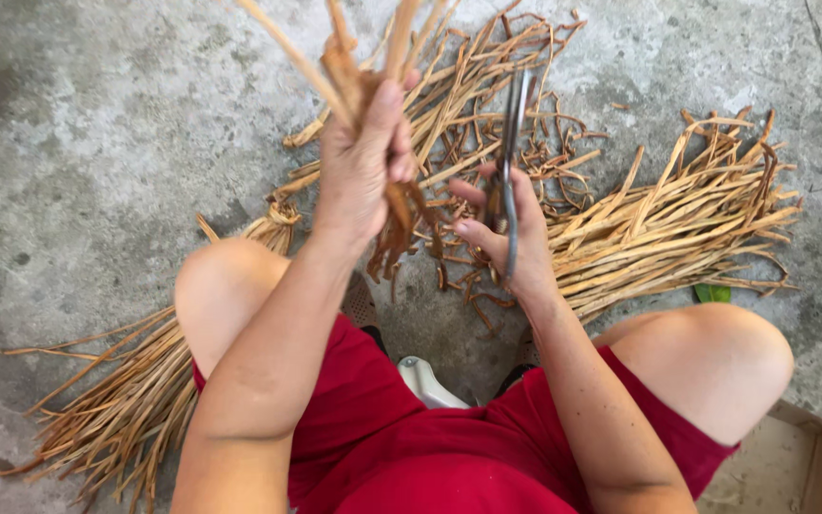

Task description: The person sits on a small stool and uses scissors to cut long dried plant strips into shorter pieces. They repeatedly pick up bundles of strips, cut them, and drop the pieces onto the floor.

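My left hand (363, 157) is raised in front of me and grips a bunch of dry brown plant strips (349, 57) that stick up past the top edge; frayed dark ends hang below the fist. My right hand (506, 238) sits just to the right of it and holds grey metal scissors (511, 143), blades pointing up and closed or nearly so. The blades stand beside the held strips, a small gap apart.
Piles of the same dry strips lie on the concrete floor: one at the right (677, 219), one at the lower left (126, 400), curled scraps in the middle (525, 143). My knees in red shorts (411, 447) frame the view. A cardboard box corner (801, 457) is at bottom right.
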